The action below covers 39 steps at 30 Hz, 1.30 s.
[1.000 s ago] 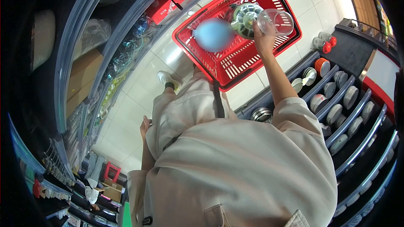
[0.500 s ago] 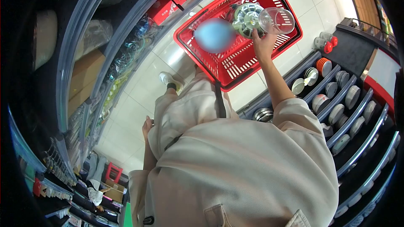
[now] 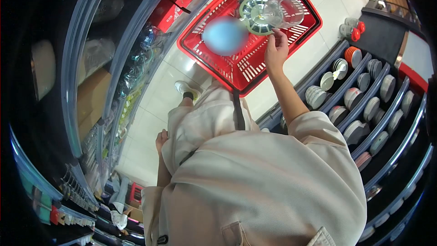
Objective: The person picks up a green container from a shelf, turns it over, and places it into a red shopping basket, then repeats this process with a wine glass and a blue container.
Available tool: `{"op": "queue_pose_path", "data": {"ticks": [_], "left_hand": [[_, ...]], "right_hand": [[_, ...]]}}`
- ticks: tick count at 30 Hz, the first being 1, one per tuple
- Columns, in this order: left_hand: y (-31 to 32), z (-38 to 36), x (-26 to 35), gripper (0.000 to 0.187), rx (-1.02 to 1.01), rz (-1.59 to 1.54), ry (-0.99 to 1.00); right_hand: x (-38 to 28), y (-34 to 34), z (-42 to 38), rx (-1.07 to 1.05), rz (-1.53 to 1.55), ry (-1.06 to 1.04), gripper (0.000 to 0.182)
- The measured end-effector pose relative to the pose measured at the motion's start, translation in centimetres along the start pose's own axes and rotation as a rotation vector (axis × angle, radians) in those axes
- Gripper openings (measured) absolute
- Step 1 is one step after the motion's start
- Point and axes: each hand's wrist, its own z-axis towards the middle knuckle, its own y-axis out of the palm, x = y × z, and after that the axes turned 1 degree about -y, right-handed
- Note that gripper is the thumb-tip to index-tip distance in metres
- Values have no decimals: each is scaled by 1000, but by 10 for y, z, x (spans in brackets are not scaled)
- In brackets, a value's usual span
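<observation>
My right hand (image 3: 276,51) is over the near side of a red shopping basket (image 3: 184,45), beside a clear glass (image 3: 291,11) lying tilted on its side. Its fingers are slightly bent and look apart from the glass, holding nothing. Touching the glass on its left is a round, ribbed glass piece with a green rim (image 3: 256,16). A round, light blue thing (image 3: 225,35), blurred beyond naming, is in the basket's left part. My left hand (image 3: 161,140) hangs by my thigh, loosely curled, partly hidden, with nothing seen in it.
Shelves of stacked bowls and plates (image 3: 353,98) stand on the right. Shelves with a red box (image 3: 175,7) and wrapped glassware (image 3: 132,75) run along the left. Two red-lidded jars (image 3: 350,32) are beyond the basket. Another person (image 3: 119,218) is at the lower left.
My right hand has drawn back from the clear glass, toward me and slightly left. The glass has shifted left and up in view, as has the basket. My left hand stays low.
</observation>
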Motion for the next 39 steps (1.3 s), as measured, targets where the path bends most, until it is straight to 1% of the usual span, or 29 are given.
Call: {"op": "queue_pose_path", "data": {"ticks": [1,3,4,6,8,9,10,12,13,14,16,17,18,19,21,22,24,26,28,30,31,33,36,37,39], "left_hand": [[-2,3,2,42,-7,14,10],[-7,10,5,35,-52,173,78],[-9,14,5,35,-60,191,88],[-15,22,6,29,-93,207,128],[-16,13,41,26,-95,302,147],[-17,10,57,24,-89,380,158],[-21,21,47,24,-98,397,167],[-35,49,12,19,-152,546,341],[-37,49,21,19,-164,564,347],[-38,46,34,19,-166,580,351],[-35,39,64,20,-178,613,360],[-31,37,79,23,-159,519,223],[-29,37,88,27,-137,423,86],[-31,47,80,27,-143,438,92],[-39,76,47,33,-123,284,110],[-39,75,54,33,-126,293,113],[-36,69,63,32,-161,203,85],[-31,58,78,31,-126,253,63],[-29,56,80,30,-87,293,36],[-33,67,58,31,-98,218,19],[-32,62,62,31,-91,208,17],[-28,48,71,32,-86,262,75],[-29,52,53,31,-82,221,52],[-29,50,50,31,-74,210,49],[-26,47,43,30,-48,250,127]], "right_hand": [[-2,-1,-2,1,65,10,20],[-5,-3,-7,17,111,57,21],[-8,-4,-9,15,157,100,21],[-16,-8,-14,35,140,133,21],[-15,-13,-17,4,186,135,21],[-15,-17,-19,-14,199,189,22],[-18,-20,-20,6,201,196,22],[-28,-23,-23,6,472,412,23],[-30,-25,-22,-27,543,497,38],[-35,-28,-22,-6,546,503,38],[-47,-34,-21,-148,1001,623,60],[-50,-35,-20,-128,1006,622,60],[-54,-35,-18,-152,1054,631,67],[-56,-34,-17,-177,1103,639,75],[-58,-33,-13,-184,1149,627,77],[-58,-33,-10,-210,1188,614,80],[-59,-31,-5,-232,1198,605,82],[-59,-27,1,-284,1233,610,84],[-63,-24,6,-291,1266,642,82],[-66,-20,10,-304,1295,677,80],[-66,-17,13,-328,1295,669,80],[-69,-12,18,-354,1317,671,78],[-72,-4,27,-393,1331,658,76],[-72,0,30,-368,1334,675,74],[-71,8,35,-383,1341,654,74]]}}
